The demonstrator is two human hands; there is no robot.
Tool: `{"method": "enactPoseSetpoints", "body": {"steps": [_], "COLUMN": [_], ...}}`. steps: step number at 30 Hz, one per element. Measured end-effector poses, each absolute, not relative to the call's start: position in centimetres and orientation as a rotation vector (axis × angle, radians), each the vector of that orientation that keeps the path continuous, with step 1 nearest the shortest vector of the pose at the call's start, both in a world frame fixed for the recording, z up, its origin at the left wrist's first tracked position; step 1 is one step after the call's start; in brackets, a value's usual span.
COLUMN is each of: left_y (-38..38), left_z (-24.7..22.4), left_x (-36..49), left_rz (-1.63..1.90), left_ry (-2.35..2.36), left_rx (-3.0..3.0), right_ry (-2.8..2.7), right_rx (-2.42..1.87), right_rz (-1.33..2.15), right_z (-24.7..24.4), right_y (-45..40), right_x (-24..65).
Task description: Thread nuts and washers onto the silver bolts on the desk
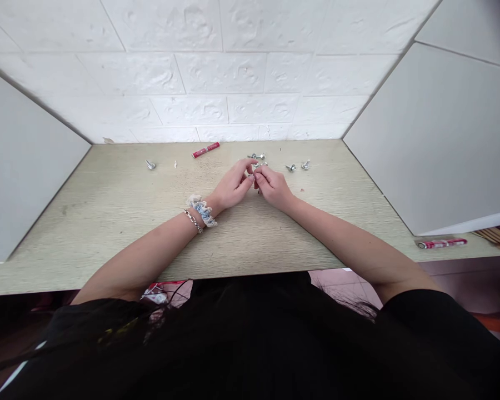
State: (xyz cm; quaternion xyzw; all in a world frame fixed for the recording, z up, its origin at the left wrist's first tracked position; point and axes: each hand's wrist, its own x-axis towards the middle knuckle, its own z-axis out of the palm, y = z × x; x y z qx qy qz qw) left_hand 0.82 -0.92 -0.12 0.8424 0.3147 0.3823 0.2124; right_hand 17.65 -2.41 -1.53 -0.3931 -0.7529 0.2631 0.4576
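Note:
My left hand (235, 184) and my right hand (274, 187) meet fingertip to fingertip over the middle of the table. Thumb and fingers of each are closed in a pinch around something small, with a glint of metal between them. A thin dark tip pokes out below the right fingers; the rest is hidden. Just beyond the fingertips lie several metal screws (261, 156) with washer heads, partly covered by the hands. To the right rest two more, one screw (291, 168) on its side and another screw (305, 165). A lone screw (150, 165) lies far left.
A red printed tube (205, 150) lies near the white brick wall (200, 72). Another red tube (442, 243) is at the right front edge. Grey panels (29, 166) flank the wooden table (108, 222) on both sides. Small scraps dot the tabletop.

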Motion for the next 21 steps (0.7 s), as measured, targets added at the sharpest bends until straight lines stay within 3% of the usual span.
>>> {"method": "enactPoseSetpoints", "body": {"steps": [21], "left_y": [-1.11], "left_z": [0.20], "left_x": [1.03], "left_rz": [1.028], "left_ry": [0.786], "left_rx": [2.343], "right_ry": [-1.848], "right_rx": [-0.959], "right_rz": [0.617], "right_z": [-1.75], "right_y": [-2.25], "right_x": [17.70]}}
